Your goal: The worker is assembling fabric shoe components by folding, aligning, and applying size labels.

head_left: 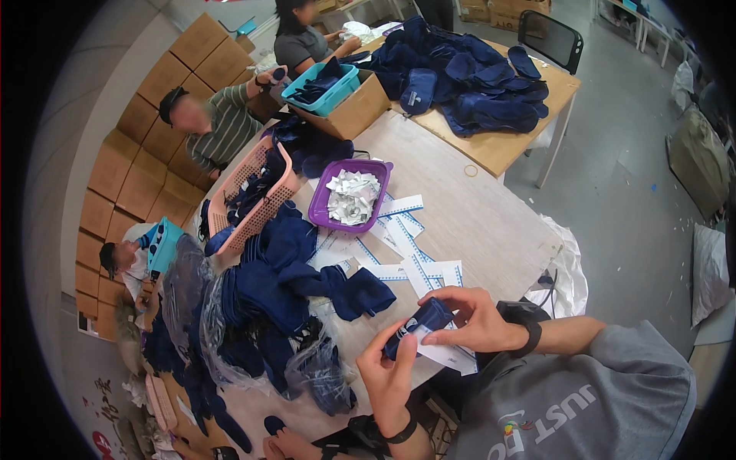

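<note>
Between my two hands, near the table's front right edge, is a folded navy cloth piece (435, 315) with a small white print. My left hand (389, 376) grips its left end, thumb laid along the near side. With my right hand (479, 322) I pinch its right end together with a white paper strip (452, 356), which hangs below the cloth. Whether the strip goes around the cloth is hidden by my fingers. Just beyond my hands, more white strips with blue edges (414, 268) lie overlapping on the table.
A purple basket (315, 208) holds white paper scraps. Left of it are a pink basket (290, 184) and navy cloth stacks (264, 295), partly in clear plastic. A cardboard box (368, 109) stands farther back. Another person's hand (290, 445) is at the lower edge; several people sit around the tables.
</note>
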Demonstrator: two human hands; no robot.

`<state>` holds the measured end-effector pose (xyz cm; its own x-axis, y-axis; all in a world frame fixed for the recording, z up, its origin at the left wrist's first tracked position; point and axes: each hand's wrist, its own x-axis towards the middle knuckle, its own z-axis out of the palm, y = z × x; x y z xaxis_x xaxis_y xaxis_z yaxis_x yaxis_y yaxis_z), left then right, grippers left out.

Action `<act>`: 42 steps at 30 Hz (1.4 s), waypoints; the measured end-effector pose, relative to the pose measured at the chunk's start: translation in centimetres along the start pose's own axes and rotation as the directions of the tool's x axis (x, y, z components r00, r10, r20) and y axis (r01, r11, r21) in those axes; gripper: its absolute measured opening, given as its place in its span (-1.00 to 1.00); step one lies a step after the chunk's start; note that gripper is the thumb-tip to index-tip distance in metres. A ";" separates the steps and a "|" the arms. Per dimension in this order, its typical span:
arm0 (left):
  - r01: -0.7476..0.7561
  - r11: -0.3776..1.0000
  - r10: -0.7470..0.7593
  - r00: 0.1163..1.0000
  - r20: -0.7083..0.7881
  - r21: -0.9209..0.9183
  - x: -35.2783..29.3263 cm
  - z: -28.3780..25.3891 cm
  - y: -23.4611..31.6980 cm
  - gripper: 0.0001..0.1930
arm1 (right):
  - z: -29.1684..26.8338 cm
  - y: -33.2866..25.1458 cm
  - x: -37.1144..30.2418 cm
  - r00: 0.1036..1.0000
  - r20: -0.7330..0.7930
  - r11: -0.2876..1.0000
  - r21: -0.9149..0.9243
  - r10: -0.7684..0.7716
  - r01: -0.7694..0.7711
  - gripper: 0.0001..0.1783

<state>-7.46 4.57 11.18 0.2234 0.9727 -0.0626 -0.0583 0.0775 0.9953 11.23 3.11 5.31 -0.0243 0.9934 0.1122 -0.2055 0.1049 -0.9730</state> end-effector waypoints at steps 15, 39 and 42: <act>-0.468 0.614 0.644 0.762 -0.061 0.636 0.4 2.8 -2.9 -0.54 | 0.0 0.2 -0.4 0.958 -0.037 0.889 -0.384 -0.286 0.250 -0.78; -0.181 0.960 0.182 0.983 0.018 0.215 -3.0 1.6 -2.9 -0.58 | -3.6 -3.5 1.8 0.868 0.496 0.957 -0.260 0.017 0.130 -0.55; -0.183 0.970 0.180 0.983 0.030 0.159 -2.9 1.7 -3.0 -0.61 | -3.7 -4.6 2.3 0.836 0.541 0.918 -0.371 0.089 0.142 -0.57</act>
<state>-6.29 1.13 8.46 0.2386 0.9637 0.1199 0.0574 -0.1372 0.9889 15.75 5.10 9.26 -0.5682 0.8146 0.1162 0.1707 0.2548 -0.9518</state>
